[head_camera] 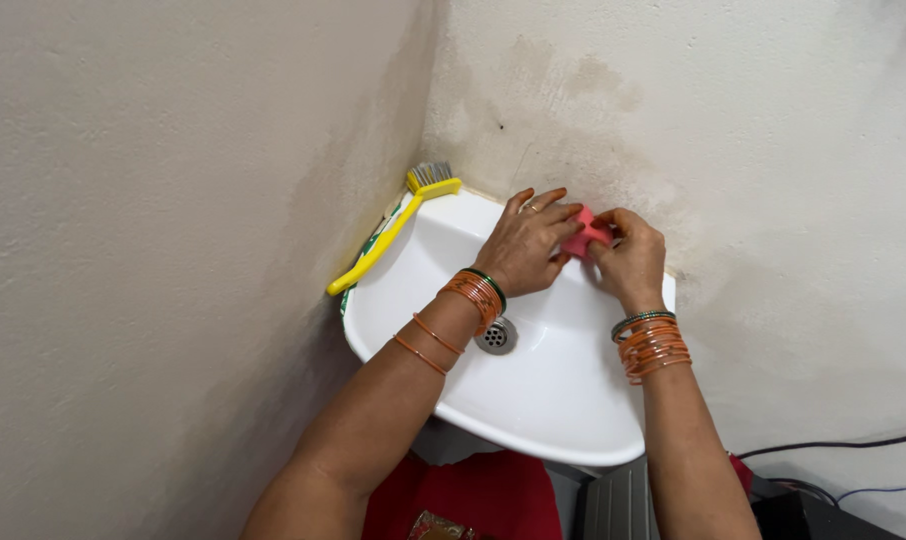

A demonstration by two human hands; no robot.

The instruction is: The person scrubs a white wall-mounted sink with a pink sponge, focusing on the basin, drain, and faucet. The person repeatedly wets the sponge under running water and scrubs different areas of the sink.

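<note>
Both hands, left hand [526, 243] and right hand [628, 260], pinch a small pink thing [586, 235] at the sink's [563, 400] back edge. A yellow brush [393, 235] lies along the sink's left edge, and the drain [496, 336] sits below the hands

I see bare forearms, a stack of orange bangles edged with 1 green on each wrist, 2 thin orange bangles up the left forearm [428, 345], and red clothing [473, 495] below.
</note>
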